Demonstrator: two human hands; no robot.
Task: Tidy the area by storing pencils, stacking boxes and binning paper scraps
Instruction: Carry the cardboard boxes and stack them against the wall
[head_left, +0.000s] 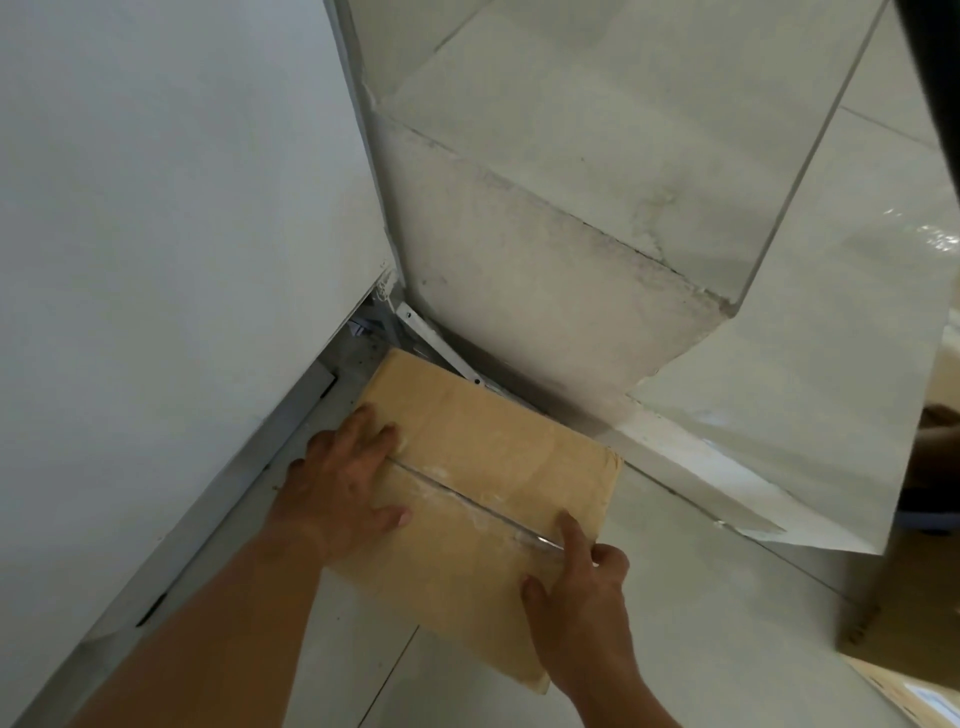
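Holding box (483, 467) by wall (156, 208): left hand (340, 488) fingers spread flat; right hand (576, 582) fingers curled over edge.

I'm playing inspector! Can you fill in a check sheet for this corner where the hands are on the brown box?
Surface: pale tiled floor, dusty near the corner.
Job's things: cardboard box lies flat on the floor with its taped seam up; second box at the right edge. No pencils or paper scraps seen.
Clutter: metal bracket behind the box in the corner.
Grips: left hand rests flat on the box top; right hand holds its right edge, forefinger on the seam.
Cables: nothing seen.
Surroundings: white panel on the left, rough pillar behind.
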